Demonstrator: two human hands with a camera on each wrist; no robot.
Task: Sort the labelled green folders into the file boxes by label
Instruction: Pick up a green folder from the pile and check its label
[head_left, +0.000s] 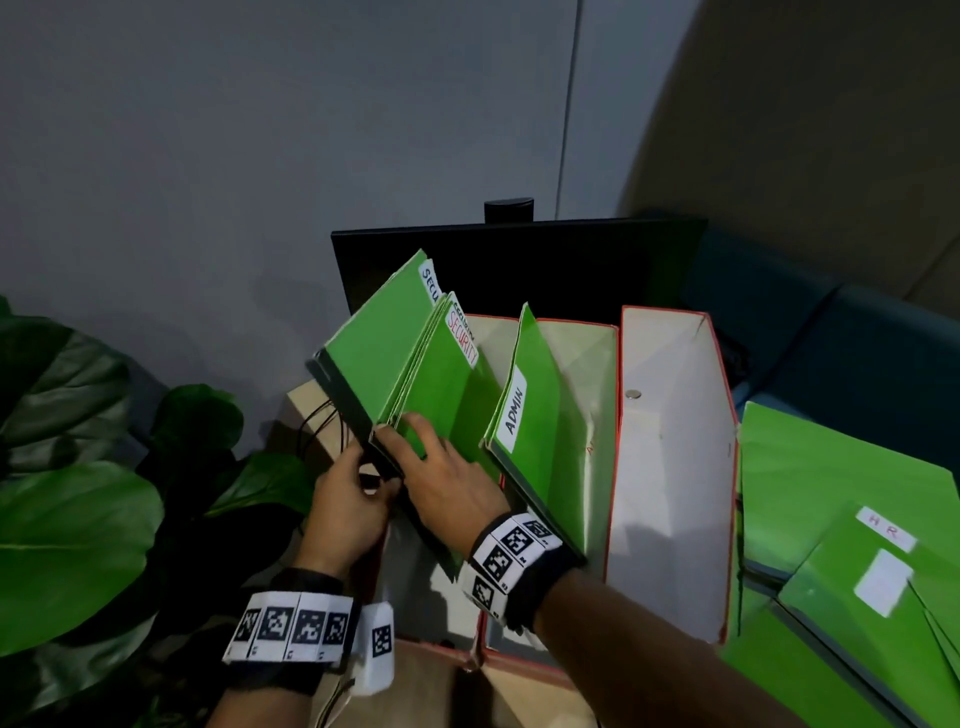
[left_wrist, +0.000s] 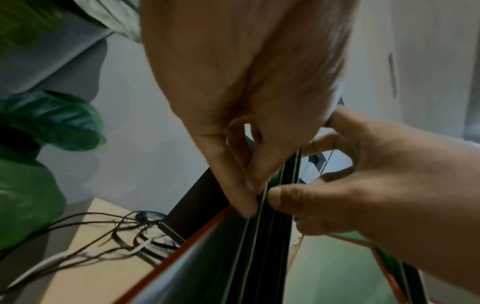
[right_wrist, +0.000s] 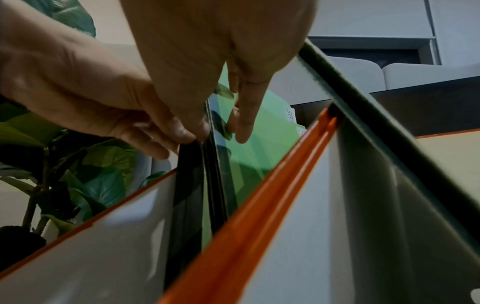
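Observation:
Several green folders labelled SECURITY (head_left: 395, 353) stand tilted left in the left file box (head_left: 415, 597). My left hand (head_left: 366, 470) grips the stack's dark near edge from the left; the left wrist view shows its fingertips (left_wrist: 246, 205) curled against that edge. My right hand (head_left: 410, 441) pinches the same stack from the right, thumb on the edge and fingers (right_wrist: 241, 127) on a green face. A folder labelled ADMIN (head_left: 540, 410) leans in the middle box (head_left: 597, 374). The right box (head_left: 670, 467) holds no folder. Green folders, one labelled HR (head_left: 883, 582), lie flat at the right.
A black monitor (head_left: 545, 260) stands right behind the boxes. A large-leaved plant (head_left: 67, 493) fills the left side. Loose cables (left_wrist: 116, 236) lie on the light desk (left_wrist: 85, 267) left of the boxes. A grey wall is behind.

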